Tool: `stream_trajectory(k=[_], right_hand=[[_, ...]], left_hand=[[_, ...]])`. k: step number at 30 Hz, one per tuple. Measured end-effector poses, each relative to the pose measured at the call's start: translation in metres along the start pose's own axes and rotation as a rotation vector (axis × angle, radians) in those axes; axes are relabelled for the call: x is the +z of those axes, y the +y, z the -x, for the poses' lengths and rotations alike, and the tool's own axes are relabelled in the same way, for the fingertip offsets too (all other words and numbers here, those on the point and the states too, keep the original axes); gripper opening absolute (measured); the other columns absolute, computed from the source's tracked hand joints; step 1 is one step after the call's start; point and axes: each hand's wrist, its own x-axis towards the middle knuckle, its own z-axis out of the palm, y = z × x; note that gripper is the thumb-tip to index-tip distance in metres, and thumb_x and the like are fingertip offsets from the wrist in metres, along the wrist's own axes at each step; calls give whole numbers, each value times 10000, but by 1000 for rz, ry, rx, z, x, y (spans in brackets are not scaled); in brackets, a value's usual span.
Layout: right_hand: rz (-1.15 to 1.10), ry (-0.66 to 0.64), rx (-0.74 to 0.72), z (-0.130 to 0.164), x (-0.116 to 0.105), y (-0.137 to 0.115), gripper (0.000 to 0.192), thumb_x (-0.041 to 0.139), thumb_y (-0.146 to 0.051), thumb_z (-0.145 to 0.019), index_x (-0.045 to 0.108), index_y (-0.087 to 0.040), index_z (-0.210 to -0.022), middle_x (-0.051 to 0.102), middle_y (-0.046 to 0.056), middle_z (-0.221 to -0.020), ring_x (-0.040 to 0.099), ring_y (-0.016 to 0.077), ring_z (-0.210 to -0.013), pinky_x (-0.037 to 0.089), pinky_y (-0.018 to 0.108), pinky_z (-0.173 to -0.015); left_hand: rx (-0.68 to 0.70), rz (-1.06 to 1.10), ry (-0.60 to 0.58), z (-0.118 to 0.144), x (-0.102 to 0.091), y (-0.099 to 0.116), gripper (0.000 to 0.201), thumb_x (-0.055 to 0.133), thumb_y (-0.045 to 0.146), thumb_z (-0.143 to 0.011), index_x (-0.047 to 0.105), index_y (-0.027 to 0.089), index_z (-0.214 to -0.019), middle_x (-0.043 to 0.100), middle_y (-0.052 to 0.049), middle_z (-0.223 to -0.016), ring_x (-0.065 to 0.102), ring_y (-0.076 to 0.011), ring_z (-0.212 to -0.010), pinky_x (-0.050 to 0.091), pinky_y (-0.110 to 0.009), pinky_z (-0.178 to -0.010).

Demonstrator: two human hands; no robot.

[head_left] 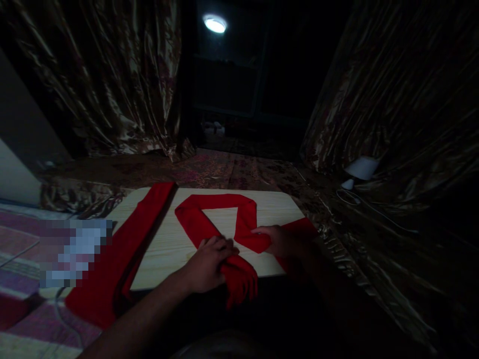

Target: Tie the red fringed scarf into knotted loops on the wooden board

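Dim, murky view lit by one ceiling lamp (214,24); edges dark and warped.

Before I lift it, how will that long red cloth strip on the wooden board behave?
Probably floppy: the long red cloth strip lies in a soft loop and bunches under the left hand. Its end droops over the pale wooden board, so it would likely sag. It looks light.

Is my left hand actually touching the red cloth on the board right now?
Touching. The head view shows the left hand closed around the bunched red cloth at the near edge of the wooden board.
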Motion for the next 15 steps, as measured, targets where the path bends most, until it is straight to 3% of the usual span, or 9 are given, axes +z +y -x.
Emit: stream_trajectory(k=[2,4,7,10,12,13,15], right_hand=[[15,17,14,-5,7,-3,471,699,-227,-736,701,-202,-1207,729,90,-1200,683,247,-1077,502,311,-915],[61,31,84,-10,13,-9,353,687,-233,-758,724,-197,-1107,757,84,-1090,703,233,-982,502,291,-845],[215,51,225,-18,25,-30,238,661,-204,-782,727,-196,-1011,763,94,-997,707,227,-900,483,287,-789],[401,44,286,-26,43,-61,281,649,-171,-778,713,-195,-1051,760,122,-999,712,252,-916,481,314,-794],[452,32,263,-31,59,-82,275,616,-200,-811,704,-188,-1071,760,131,-971,716,266,-897,496,338,-787],[455,49,214,-32,67,-91,289,587,-206,-830,696,-181,-1097,757,138,-986,715,271,-905,504,348,-792],[431,72,85,-33,82,-105,332,544,-240,-870,678,-170,-1166,741,154,-1079,705,286,-967,515,370,-834]], left_hand=[[-103,260,79,-8,4,-6,310,560,385,-879,759,217,-1049,717,-116,-1095,610,-307,-1077,482,-476,-950],[-295,635,203,-20,3,-14,380,466,428,-929,749,174,-924,733,-108,-907,674,-270,-903,545,-417,-835],[-586,1089,504,-44,-14,-24,464,433,528,-935,709,168,-1029,743,-115,-964,712,-252,-860,576,-372,-754],[-601,1154,744,-65,-36,-22,517,459,617,-916,696,171,-1023,741,-110,-1019,711,-248,-922,573,-347,-796],[-536,1010,707,-72,-44,-16,594,460,698,-886,690,152,-928,732,-96,-890,702,-254,-851,569,-355,-763],[-472,912,609,-74,-45,-12,621,466,734,-864,684,152,-858,715,-79,-812,691,-250,-804,566,-357,-748],[-299,717,288,-72,-41,-8,633,502,773,-821,667,169,-728,683,-51,-713,675,-244,-768,560,-358,-766]])
